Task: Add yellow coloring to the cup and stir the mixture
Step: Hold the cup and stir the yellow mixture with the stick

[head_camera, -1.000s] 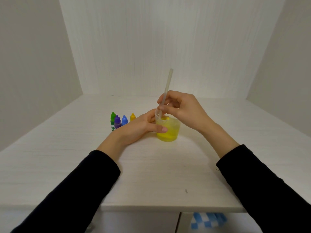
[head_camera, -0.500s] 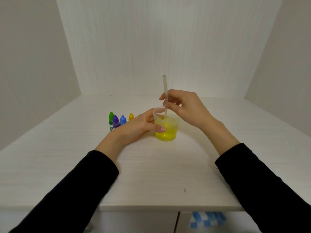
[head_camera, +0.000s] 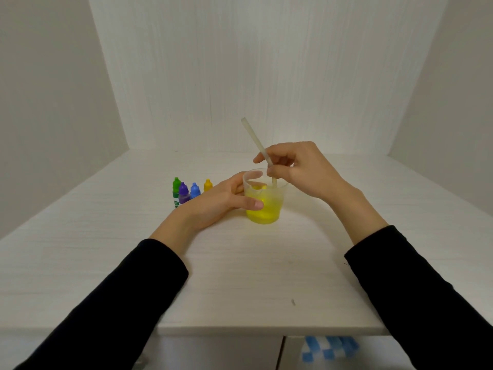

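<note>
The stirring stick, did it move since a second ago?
Yes. The stirring stick in the right hand now tips its top left, toward the dropper bottles; before it tipped right. Its bottom is still in the cup.

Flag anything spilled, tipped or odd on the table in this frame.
Nothing stands out. The cup stands upright with yellow liquid inside, steadied by the left hand; the right hand holds the stirring stick in it. No spill shows.
</note>
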Motion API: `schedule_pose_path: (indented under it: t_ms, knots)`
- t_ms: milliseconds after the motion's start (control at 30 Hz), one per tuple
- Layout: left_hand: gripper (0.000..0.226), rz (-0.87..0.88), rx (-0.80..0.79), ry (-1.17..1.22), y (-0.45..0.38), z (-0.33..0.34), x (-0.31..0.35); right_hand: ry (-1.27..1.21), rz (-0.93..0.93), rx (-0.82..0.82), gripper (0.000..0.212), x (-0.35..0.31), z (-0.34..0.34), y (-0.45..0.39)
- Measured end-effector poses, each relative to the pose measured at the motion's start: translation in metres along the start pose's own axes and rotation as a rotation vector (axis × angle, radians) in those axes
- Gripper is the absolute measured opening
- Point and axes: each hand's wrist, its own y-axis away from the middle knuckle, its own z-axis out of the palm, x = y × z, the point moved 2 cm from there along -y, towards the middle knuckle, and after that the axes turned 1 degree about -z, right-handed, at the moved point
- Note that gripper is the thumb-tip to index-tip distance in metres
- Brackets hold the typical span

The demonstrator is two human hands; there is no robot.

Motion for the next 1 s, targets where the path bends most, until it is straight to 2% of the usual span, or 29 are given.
schedule_pose_path:
  t_ms: [100, 233, 400, 800, 1000]
  knots:
    - [0.079, 0.007, -0.005, 0.012, 0.000, 0.001, 0.001, -0.069, 0.017, -0.005, 0.024, -0.002, 0.002, 0.002]
    - [0.062, 0.034, -0.016, 0.000, 0.001, 0.002, 0.002, -0.151, 0.017, -0.012, 0.017, -0.004, 0.005, 0.002]
    - [0.058, 0.044, -0.014, -0.010, 0.002, 0.003, 0.003, -0.225, 0.020, -0.010, 0.013, -0.006, 0.010, 0.002]
    - [0.056, 0.030, -0.003, -0.019, 0.004, 0.005, 0.006, -0.208, 0.018, 0.080, 0.011, 0.000, 0.022, -0.003]
    - [0.065, 0.017, 0.001, -0.010, 0.003, 0.005, 0.006, -0.117, -0.016, 0.114, 0.011, 0.007, 0.021, -0.006]
